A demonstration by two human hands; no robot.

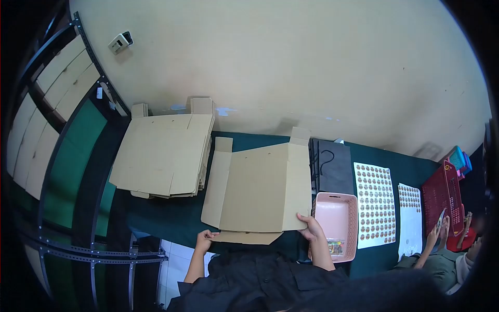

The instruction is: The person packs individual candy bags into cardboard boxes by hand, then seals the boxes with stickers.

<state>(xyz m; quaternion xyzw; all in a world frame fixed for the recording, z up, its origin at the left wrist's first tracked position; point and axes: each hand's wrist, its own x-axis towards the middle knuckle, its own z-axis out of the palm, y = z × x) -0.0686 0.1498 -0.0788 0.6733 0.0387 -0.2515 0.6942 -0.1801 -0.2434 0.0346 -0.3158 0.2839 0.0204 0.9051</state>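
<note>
A partly folded cardboard box [255,190] lies in front of me with its side panels and flaps spread out. My left hand [206,240] is closed at its near left corner, fingers pinching the edge of the front flap. At the near right corner my right hand [313,229] grips the side panel, thumb on top and the other fingers partly hidden. To the left sits a stack of flat cardboard boxes [156,151]. Close to my right hand is a pink plastic basket [335,216] with a small packet of colourful items [337,246] in it.
Dark paper bags [333,166] lie behind the basket. Farther right are sheets of round stickers [375,205] and a red basket [442,197]. Another person's hands [439,231] hold something thin there. A metal rack [99,239] with cardboard boxes stands left; the wall [291,62] bounds the back.
</note>
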